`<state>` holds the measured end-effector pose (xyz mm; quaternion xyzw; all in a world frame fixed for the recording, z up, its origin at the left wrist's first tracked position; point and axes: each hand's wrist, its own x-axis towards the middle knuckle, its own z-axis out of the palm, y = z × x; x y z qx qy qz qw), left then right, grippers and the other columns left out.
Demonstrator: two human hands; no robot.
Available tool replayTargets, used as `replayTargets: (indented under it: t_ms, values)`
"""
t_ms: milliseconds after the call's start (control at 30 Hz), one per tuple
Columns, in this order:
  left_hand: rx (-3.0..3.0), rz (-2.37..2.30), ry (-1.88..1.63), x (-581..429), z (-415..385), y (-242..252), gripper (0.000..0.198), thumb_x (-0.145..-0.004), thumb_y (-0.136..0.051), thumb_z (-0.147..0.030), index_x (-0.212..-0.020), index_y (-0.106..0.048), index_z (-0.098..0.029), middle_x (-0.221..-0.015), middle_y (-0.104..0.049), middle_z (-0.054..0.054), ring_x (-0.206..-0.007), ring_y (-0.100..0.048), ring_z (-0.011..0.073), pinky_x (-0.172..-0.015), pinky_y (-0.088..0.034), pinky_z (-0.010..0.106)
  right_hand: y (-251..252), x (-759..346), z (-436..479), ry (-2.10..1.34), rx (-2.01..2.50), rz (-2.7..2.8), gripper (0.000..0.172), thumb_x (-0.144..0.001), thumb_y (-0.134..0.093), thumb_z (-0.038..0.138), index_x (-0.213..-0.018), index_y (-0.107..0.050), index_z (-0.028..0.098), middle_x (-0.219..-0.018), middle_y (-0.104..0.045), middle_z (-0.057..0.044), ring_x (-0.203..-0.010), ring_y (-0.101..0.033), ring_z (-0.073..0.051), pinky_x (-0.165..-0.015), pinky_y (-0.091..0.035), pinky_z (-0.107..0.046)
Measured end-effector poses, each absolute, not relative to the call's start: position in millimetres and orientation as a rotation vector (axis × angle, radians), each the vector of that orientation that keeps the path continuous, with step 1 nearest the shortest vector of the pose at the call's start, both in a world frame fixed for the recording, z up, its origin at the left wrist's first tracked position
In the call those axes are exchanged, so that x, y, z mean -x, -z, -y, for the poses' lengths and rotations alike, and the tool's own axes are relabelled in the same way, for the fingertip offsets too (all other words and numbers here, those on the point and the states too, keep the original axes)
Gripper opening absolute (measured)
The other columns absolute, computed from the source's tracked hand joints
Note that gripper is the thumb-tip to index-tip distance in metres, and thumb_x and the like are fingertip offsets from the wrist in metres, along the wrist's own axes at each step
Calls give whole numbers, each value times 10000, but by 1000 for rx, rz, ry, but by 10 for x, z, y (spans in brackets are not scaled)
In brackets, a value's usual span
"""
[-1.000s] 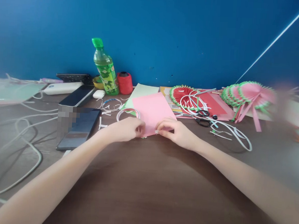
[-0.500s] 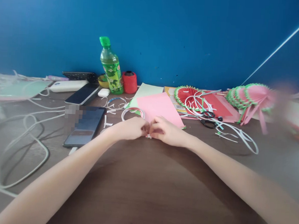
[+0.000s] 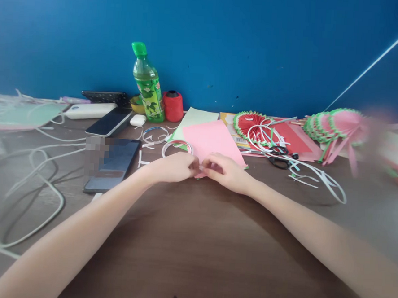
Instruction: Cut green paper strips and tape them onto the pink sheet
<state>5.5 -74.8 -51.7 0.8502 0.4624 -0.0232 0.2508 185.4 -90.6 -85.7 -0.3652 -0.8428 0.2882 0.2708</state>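
Observation:
My left hand point(image 3: 180, 167) is closed, with its thumb and fingers pinched together over the near edge of a pink paper sheet point(image 3: 208, 140). Facing it, my right hand point(image 3: 227, 172) also pinches, its fingers curled. A small white piece point(image 3: 201, 167) shows between the two sets of fingertips; its kind is too small to make out. A tape roll point(image 3: 179, 142) lies just behind my left hand, partly covered by it. Under the pink sheet is a pale green sheet point(image 3: 198, 117).
Scissors point(image 3: 279, 162) and looped white strips point(image 3: 331, 186) lie at the right, near folded paper fans point(image 3: 251, 123). A green bottle point(image 3: 148, 92) and red thread spool point(image 3: 173, 107) stand by the wall. Phones point(image 3: 117, 164) and a white cable point(image 3: 61, 203) occupy the left.
The small white piece, lower and near the tabletop before, is now up between my fingertips. My hands are slightly farther apart, and the view has shifted a little.

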Motion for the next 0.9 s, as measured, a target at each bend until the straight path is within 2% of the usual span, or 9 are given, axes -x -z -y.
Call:
replayTargets:
  t_ms: [67,167,300,533,733,900]
  values:
    - [-2314,-1238,37,-43,734,515,272,-781,-417,-366,-779,-622,-187,-775,-637,28,-673,-561,146,-580,-370,243,869,-1867,914,-765,985,2225,31,-797,-509,215,-800,-493,188,-820,-573,-27,-777,-521,-146,-689,-417,-278]
    - [-2334,-1279,-31,-37,724,503,249,-768,-428,-347,-787,-615,-185,-741,-627,22,-647,-553,141,-553,-361,244,889,-1881,912,-756,984,2198,87,-769,-523,182,-843,-478,195,-837,-585,-22,-761,-535,-142,-685,-422,-278]
    - [-2377,-1272,-118,-54,728,482,224,-767,-431,-330,-795,-611,-199,-726,-613,2,-655,-544,136,-574,-371,246,892,-1881,897,-764,1003,2141,80,-774,-495,166,-836,-457,201,-830,-593,-17,-739,-543,-134,-680,-421,-275]
    - [-2403,-1248,-194,-84,733,465,230,-753,-432,-299,-780,-626,-179,-730,-604,10,-671,-536,131,-600,-384,241,877,-1868,889,-848,1073,2036,91,-794,-499,243,-826,-419,218,-755,-623,3,-707,-566,-136,-687,-427,-284]
    - [-2378,-1225,-268,-78,729,465,197,-727,-449,-259,-779,-626,-189,-761,-613,-3,-702,-551,131,-630,-399,237,922,-1871,892,-876,1048,2019,198,-757,-575,317,-847,-424,226,-783,-625,-3,-750,-581,-149,-668,-435,-277]
    - [-2309,-1249,-287,-78,723,493,160,-710,-458,-238,-725,-608,-184,-737,-619,-10,-663,-556,125,-610,-405,232,926,-1862,896,-816,1042,2037,181,-757,-578,321,-825,-447,217,-808,-607,-4,-735,-560,-140,-660,-426,-269]
